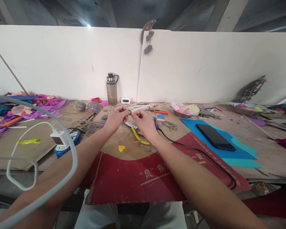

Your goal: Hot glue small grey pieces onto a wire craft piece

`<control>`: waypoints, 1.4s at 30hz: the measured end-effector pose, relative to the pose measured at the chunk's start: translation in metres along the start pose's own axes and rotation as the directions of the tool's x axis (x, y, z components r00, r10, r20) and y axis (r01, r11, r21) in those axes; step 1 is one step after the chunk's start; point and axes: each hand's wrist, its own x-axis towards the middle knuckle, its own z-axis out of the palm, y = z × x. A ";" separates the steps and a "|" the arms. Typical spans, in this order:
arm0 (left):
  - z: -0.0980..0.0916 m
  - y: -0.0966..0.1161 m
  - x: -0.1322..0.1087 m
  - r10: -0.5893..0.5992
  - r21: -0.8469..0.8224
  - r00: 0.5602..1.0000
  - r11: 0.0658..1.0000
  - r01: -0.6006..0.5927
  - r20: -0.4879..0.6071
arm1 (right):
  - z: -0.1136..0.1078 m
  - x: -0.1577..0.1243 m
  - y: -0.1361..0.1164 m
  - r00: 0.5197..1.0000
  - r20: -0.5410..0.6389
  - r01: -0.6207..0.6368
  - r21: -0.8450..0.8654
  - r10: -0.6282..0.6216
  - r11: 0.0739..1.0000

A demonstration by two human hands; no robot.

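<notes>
My left hand [116,118] and my right hand [144,121] meet over the middle of the work surface, fingertips pinched close together. Something tiny is between them, too small and covered to name. Just below lies a yellow-handled tool [138,136], its far end partly behind my right hand. Thin grey cord [146,147] curls around its handle. A blue tool [155,123] with a black cable shows beside my right wrist, mostly hidden. Nearer to me, a yellow heart cutout [121,148] rests on the cardboard [112,154].
Grey cord bundles [92,127] and a blue power strip [68,146] with a white charger lie left. A white cable [73,159] loops across the near left. A bottle [112,90] stands by the wall. To the right are a phone [215,136] on blue sheets and a bowl [181,114].
</notes>
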 end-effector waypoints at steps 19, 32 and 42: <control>0.007 0.001 -0.004 0.108 -0.025 0.993 0.994 -0.109 -0.036 | 0.005 0.003 0.002 0.997 -0.057 -0.044 0.126 0.051 0.991; -0.002 0.004 0.000 -0.111 -0.106 0.977 0.986 0.131 0.180 | -0.005 0.010 0.004 0.981 -0.009 -0.184 0.261 0.193 0.948; -0.004 0.008 0.001 -0.142 -0.013 0.978 0.989 0.146 0.154 | -0.011 0.008 0.001 0.995 0.013 -0.100 0.085 0.100 0.991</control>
